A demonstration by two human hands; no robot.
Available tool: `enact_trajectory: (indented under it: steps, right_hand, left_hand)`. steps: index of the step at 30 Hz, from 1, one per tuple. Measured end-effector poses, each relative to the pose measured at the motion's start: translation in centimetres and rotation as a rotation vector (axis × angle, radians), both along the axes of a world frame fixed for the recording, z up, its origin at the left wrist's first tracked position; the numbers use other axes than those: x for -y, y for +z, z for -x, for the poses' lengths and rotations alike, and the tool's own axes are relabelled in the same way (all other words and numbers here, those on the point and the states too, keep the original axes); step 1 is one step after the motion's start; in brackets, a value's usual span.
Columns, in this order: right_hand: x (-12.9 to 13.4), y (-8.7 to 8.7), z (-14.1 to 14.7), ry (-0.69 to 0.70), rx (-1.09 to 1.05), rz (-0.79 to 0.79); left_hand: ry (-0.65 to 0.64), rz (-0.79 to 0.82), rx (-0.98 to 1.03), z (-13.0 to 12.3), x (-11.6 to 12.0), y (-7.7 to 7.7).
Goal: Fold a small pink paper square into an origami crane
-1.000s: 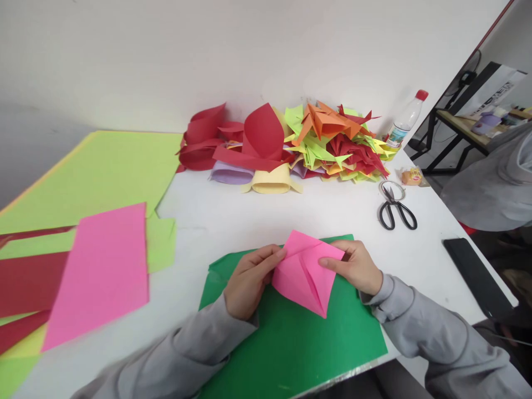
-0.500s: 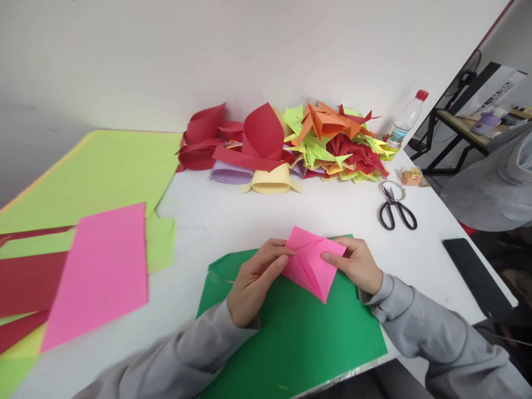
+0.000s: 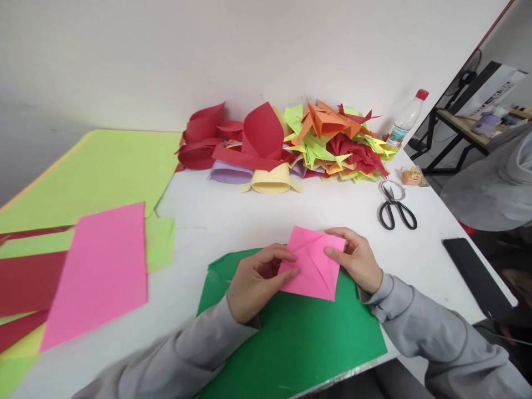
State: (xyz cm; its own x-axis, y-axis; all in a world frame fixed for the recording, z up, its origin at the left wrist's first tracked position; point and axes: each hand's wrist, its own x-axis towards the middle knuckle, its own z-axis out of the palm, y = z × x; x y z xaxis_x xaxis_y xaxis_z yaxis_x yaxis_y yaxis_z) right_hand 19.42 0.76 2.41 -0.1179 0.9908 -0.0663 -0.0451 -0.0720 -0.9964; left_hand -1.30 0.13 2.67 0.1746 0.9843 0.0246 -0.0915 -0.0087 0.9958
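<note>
Two hands keep our folded pink paper [image 3: 312, 266] spread above the green board [image 3: 307, 343]: our left hand [image 3: 253, 281] pinches one side, our right hand [image 3: 358, 259] grips the opposite corner, probably so the creases stay flat and visible.

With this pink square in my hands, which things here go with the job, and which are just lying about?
Probably the job's:
pink square, in left hand and right hand
green board beneath
flat sheets
folded papers by the wall
scissors, perhaps, though untouched

Probably just lying about:
bottle
small packet
black slab
</note>
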Motion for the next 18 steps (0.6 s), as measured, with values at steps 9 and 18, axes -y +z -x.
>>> enact_trajectory:
  steps: [9, 18]
  right_hand:
    - [1.1, 0.2, 0.3, 0.048, 0.530, -0.509]
    - [1.1, -0.4, 0.3, -0.017, 0.517, -0.522]
  left_hand:
    - [0.112, -0.141, -0.139, 0.0, 0.5, -0.9]
    - [0.106, -0.161, -0.142, -0.1, 0.7, -1.0]
